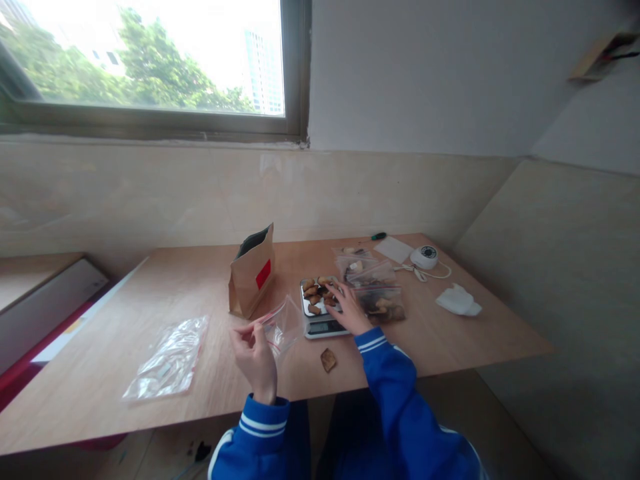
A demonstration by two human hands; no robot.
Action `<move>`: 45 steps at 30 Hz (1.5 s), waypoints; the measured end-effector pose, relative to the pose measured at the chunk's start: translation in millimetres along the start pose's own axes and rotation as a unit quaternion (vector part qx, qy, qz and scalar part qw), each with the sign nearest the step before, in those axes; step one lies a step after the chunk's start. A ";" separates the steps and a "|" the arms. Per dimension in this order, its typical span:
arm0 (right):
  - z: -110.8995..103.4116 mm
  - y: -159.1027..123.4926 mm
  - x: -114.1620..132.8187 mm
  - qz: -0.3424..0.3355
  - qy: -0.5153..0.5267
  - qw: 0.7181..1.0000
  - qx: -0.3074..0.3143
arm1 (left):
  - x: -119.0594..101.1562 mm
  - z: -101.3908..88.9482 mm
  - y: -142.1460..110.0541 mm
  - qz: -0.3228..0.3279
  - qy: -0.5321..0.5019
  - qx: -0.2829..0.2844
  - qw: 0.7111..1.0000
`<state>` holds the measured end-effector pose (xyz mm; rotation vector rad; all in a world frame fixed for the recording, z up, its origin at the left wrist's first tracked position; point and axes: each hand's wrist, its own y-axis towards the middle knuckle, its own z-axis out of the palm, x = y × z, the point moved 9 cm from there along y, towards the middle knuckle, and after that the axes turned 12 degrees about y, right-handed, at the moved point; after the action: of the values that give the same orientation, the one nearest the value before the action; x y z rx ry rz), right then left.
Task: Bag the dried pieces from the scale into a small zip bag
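My left hand pinches the edge of a clear zip bag with a red seal line; the bag hangs open to its right. My right hand reaches over a small kitchen scale, its thumb and fingers apart among the brown dried pieces on the plate. Whether a fingertip presses on a piece is hard to make out. One flat brown piece lies on the table in front of the scale. The scale's display is too small to read.
A brown paper pouch stands open behind the left hand. Filled zip bags lie right of the scale. A pack of clear bags is at the left. Farther right are a white dome camera, crumpled white plastic and a screwdriver.
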<state>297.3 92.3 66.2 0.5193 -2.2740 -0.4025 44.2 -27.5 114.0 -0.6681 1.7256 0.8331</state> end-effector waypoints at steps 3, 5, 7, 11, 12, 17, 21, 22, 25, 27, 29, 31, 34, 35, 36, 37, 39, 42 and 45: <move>2.8 1.1 -2.9 0.007 0.003 1.000 0.008 | 6.9 3.2 -1.6 -0.013 -0.012 0.011 1.000; 3.7 1.7 -3.5 0.010 0.020 1.000 0.011 | 10.3 4.0 -2.8 -0.020 -0.016 0.015 1.000; 3.2 2.2 -3.2 0.012 0.042 0.999 0.009 | 11.4 3.8 -3.9 -0.023 -0.009 0.015 1.000; -0.2 2.4 -4.2 0.028 0.077 0.996 -0.019 | 10.2 4.7 -5.6 -0.033 0.000 0.015 0.999; -1.2 1.9 -5.6 0.035 0.088 0.995 -0.031 | 9.9 5.5 -5.9 -0.037 -0.003 0.016 0.999; -11.1 -1.6 -13.9 0.075 0.149 0.980 -0.105 | 13.3 16.0 -8.8 -0.063 -0.040 0.039 0.996; -23.0 -3.6 0.2 0.105 0.240 0.953 -0.154 | 18.3 24.2 -11.5 -0.072 -0.047 0.052 0.995; -23.0 -3.6 9.2 0.113 0.276 0.942 -0.153 | 18.9 25.5 -12.1 -0.071 -0.039 0.052 0.995; -11.8 -2.0 49.7 0.123 0.361 0.919 -0.099 | 19.7 28.9 -14.4 -0.069 -0.014 0.054 0.996; -2.7 -1.5 79.8 0.108 0.359 0.925 -0.061 | 17.4 29.7 -16.2 -0.061 -0.011 0.053 0.997; 5.3 -2.0 103.2 0.090 0.334 0.938 -0.037 | 14.7 29.1 -17.7 -0.053 -0.019 0.050 0.997; 13.0 -3.3 118.8 0.079 0.318 0.945 -0.015 | 14.0 27.7 -18.7 -0.055 -0.027 0.046 0.997; 18.7 -5.7 131.3 0.076 0.329 0.941 0.018 | 15.9 26.1 -18.5 -0.068 -0.038 0.049 0.996; 17.3 -6.0 133.2 0.071 0.338 0.938 0.023 | 16.6 25.0 -18.1 -0.070 -0.037 0.048 0.996; 14.1 -5.7 133.6 0.062 0.344 0.937 0.023 | 17.3 23.5 -17.6 -0.072 -0.035 0.044 0.996; 9.5 -4.7 132.0 0.049 0.343 0.938 0.017 | 18.4 21.9 -17.2 -0.075 -0.033 0.040 0.996; -0.5 -0.9 120.6 0.021 0.310 0.950 -0.007 | 21.9 19.4 -17.2 -0.088 -0.032 0.037 0.995; 0.7 7.4 86.5 0.000 0.188 0.982 -0.006 | 27.1 19.4 -18.1 -0.106 -0.050 0.050 0.992; 23.9 13.8 50.5 -0.007 0.085 0.994 0.070 | 30.3 19.1 -18.1 -0.109 -0.068 0.056 0.990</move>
<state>244.4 83.1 87.0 0.6159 -2.1433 -0.1978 60.4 -24.2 77.4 -0.6949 1.5331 0.6103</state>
